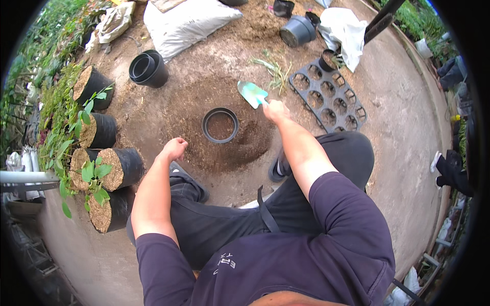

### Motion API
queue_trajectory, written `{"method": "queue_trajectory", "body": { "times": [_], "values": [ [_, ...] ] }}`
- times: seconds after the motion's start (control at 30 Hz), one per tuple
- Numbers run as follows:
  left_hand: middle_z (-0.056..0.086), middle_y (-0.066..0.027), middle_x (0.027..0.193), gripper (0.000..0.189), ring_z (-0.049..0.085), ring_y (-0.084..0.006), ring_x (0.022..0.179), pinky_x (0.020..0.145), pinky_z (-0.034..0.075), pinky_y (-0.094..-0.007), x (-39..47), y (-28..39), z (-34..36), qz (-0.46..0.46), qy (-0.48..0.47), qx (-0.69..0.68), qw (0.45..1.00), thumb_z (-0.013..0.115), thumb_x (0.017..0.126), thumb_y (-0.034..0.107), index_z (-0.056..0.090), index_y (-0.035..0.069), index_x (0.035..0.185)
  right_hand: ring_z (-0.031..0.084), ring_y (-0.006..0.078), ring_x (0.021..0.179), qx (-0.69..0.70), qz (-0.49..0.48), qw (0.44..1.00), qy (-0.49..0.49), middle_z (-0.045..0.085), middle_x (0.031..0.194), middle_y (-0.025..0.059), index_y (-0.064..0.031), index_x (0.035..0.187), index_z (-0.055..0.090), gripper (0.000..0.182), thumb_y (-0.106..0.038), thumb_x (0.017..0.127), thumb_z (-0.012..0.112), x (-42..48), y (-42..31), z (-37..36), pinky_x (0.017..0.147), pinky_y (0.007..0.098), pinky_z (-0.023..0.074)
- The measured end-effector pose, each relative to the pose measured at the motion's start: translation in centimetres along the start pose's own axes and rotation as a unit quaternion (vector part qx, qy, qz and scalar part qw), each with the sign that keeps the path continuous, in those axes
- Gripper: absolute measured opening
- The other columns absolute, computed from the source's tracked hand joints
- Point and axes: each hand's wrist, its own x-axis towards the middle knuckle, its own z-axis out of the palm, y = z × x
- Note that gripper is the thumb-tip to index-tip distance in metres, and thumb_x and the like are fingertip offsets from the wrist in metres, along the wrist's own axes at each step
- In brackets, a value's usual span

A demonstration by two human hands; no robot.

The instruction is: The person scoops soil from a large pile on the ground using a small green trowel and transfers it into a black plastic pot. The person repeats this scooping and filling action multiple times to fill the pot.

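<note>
A round black plastic plant pot [203,130] stands upright on the soil-strewn ground before me, with brown soil visible inside its rim. My right hand [277,111] grips the handle of a hand trowel [252,94], whose pale green blade points up and left, beyond the pot's right side. No load of soil shows on the blade. To the left of the pot, my left hand [175,148] hovers near my shoe with its fingers curled together; nothing shows in it. Loose potting mix [250,151] lies heaped around the pot, with a hollow at its right.
Several soil-filled black grow bags [129,169] lie tipped at left, leafy stems across them. Nested black pots [148,69] stand farther back, near a white sack [187,28]. At right are a black cell tray [328,97], a grey pot [298,31] and cut grass [276,72].
</note>
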Motion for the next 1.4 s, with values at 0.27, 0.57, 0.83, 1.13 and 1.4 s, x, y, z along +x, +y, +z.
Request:
{"method": "queue_trajectory", "body": {
  "times": [0.27,0.57,0.83,1.13,1.4],
  "values": [
    [0.059,-0.0049,0.063,0.031,0.058,-0.015,0.052,0.046,0.042,-0.0302,0.2,-0.7,0.4,-0.059,-0.038,0.011,0.997,0.049,0.09,0.029,0.057,0.006,0.11,0.056,0.036,0.106,0.091,0.07,0.993,0.039,0.06,0.112,0.0182,-0.0129,0.114,0.056,0.041,-0.042,0.089,0.04,-0.5,2.5,3.4,0.089,0.0456,0.0441],
    [0.059,-0.0049,0.064,0.03,0.058,-0.0142,0.052,0.049,0.043,-0.031,1.6,1.8,0.4,-0.034,-0.027,-0.017,0.999,0.05,0.091,0.029,0.057,0.006,0.11,0.055,0.0367,0.108,0.137,0.158,0.977,0.041,0.058,0.114,0.0179,-0.0129,0.113,0.056,0.042,-0.044,0.089,0.04,-0.9,4.9,5.6,0.092,0.0459,0.0428],
    [0.058,-0.0055,0.065,0.029,0.058,-0.0144,0.052,0.049,0.044,-0.0316,1.5,1.7,0.0,-0.026,-0.032,-0.027,0.999,0.048,0.092,0.027,0.057,0.006,0.11,0.053,0.0363,0.11,0.135,0.151,0.979,0.003,0.058,0.115,0.0181,-0.0122,0.112,0.057,0.042,-0.043,0.089,0.041,-0.9,5.5,7.2,0.092,0.0448,0.0424],
    [0.059,-0.0044,0.065,0.03,0.057,-0.0141,0.051,0.049,0.044,-0.031,1.3,2.2,-0.3,-0.028,-0.037,-0.033,0.998,0.047,0.092,0.028,0.057,0.007,0.111,0.054,0.0357,0.108,0.139,0.113,0.984,0.006,0.059,0.113,0.0188,-0.0107,0.111,0.059,0.041,-0.041,0.089,0.043,-1.7,3.3,6.8,0.091,0.0442,0.043],
    [0.059,-0.0057,0.062,0.031,0.059,-0.0144,0.052,0.049,0.044,-0.0309,0.2,2.8,-0.5,0.006,-0.014,-0.056,0.998,0.049,0.091,0.028,0.056,0.005,0.111,0.059,0.022,0.054,0.276,0.111,0.954,-0.027,0.062,0.075,0.0129,-0.0065,0.1,0.057,0.035,-0.037,0.091,0.044,-0.8,1.3,7.0,0.049,0.0381,0.0492]
  ]
}}
